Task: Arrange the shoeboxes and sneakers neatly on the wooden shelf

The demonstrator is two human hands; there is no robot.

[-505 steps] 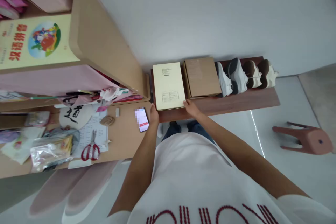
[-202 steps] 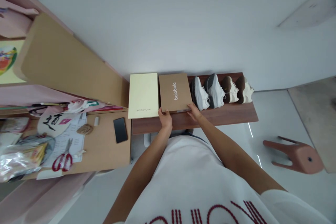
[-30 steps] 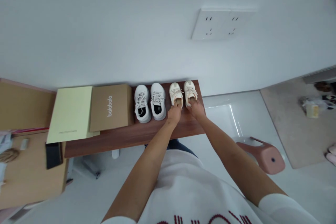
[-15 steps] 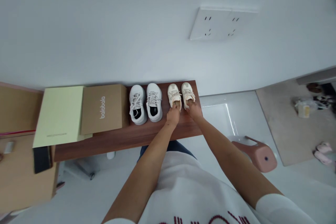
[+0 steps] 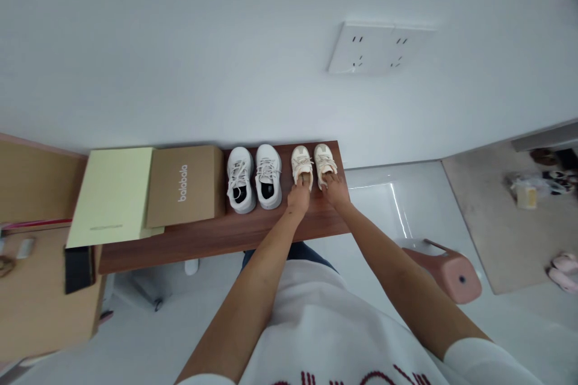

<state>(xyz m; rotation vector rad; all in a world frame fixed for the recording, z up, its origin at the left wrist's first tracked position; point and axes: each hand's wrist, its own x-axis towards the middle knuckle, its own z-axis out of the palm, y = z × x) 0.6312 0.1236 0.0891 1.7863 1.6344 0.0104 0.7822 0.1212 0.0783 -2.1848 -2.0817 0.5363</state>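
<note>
Where the work sits: just to 3 o'clock of the middle of the view, with 12 as its top edge, near the 3 o'clock end of a long wooden surface [image 5: 189,243] that runs along the wall [image 5: 180,42].
Left hand [image 5: 298,197]: fingers dipped into the opening of the left cream shoe [image 5: 301,159], pinching it at the heel; the fingertips are hidden inside.
Right hand [image 5: 337,191]: fingers in the opening of the right cream shoe [image 5: 324,159], pinching its heel likewise, the tips hidden too.
Cream pair: soles down on the wooden surface, toes to 12 o'clock, side by side with a narrow gap.
White shoes [image 5: 268,165]: at 9 o'clock from the cream pair, near but apart, laced, toes also to 12, dark linings showing.
Brown box [image 5: 169,186]: at 9 o'clock, just beside the white shoes, lettered "balabala" on top.
Pale yellow box [image 5: 112,192]: farther toward 9, next to the brown box, faint print along its 6 o'clock side.
Phone [image 5: 79,271]: between 8 and 9 o'clock, dark screen, lying on a tan surface [image 5: 49,307].
Socket plate [image 5: 378,48]: on the wall, between 1 and 2 o'clock.
Stool [image 5: 451,277]: at 4 o'clock, reddish-pink, on the shiny floor [image 5: 374,325].
Pink slippers [image 5: 563,281]: between 3 and 4 o'clock, at the view's edge, blurred.
</note>
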